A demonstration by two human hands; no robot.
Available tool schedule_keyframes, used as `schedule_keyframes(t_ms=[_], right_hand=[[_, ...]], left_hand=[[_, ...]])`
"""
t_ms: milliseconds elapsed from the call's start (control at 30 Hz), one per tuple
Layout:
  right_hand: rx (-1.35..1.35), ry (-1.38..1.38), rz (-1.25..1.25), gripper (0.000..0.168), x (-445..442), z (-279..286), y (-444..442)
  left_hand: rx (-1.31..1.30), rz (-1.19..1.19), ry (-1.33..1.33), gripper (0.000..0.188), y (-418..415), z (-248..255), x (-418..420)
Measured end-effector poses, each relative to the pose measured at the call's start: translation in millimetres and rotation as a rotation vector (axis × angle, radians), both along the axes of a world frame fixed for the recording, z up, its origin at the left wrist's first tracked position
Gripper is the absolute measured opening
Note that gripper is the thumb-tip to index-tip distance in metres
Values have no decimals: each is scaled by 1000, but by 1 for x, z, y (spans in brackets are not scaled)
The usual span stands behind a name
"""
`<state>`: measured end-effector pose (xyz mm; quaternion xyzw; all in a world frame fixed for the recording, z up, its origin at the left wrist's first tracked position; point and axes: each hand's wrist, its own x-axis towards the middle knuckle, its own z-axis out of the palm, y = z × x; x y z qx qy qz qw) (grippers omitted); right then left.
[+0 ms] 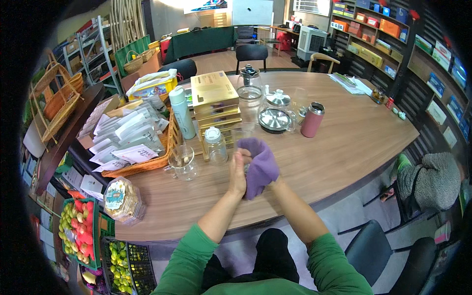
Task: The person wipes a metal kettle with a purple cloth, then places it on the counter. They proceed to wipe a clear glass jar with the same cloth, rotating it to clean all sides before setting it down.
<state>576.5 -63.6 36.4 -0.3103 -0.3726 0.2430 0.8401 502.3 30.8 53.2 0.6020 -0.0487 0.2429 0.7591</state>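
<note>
Above the near part of the wooden table (354,147), my two hands are together at a purple cloth (261,166). My left hand (238,175) grips the cloth's left side, its fingers curling in at the top. The cloth covers most of my right hand (274,183), which holds it from the right. A small clear or greyish patch shows between palm and cloth; what it belongs to is hidden. Just beyond the hands stands a clear drinking glass (243,129). To the left are a white-lidded glass jar (217,147) and a clear glass pitcher (184,164).
Stacked gold boxes (215,92), a pale green bottle (182,114) and a wicker tray of packets (167,156) stand left. Glass teapots (276,114) and a pink tumbler (312,121) stand beyond. A plastic food tub (123,201) sits near the left edge; fruit crates (96,236) stand below.
</note>
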Motion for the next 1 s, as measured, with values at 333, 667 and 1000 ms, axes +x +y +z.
schedule_keyframes(t_ms=[333,667,1000], right_hand=[[-320,-109,-353,52,11,-20,-21],[-98,120,-333,39,6,0,-18],[-45,375,-181,29,22,-27,-45]], left_hand=[[55,-200,265,77,-1,5,-3],[389,98,78,49,-4,19,-10],[280,-111,86,50,-22,17,-11]])
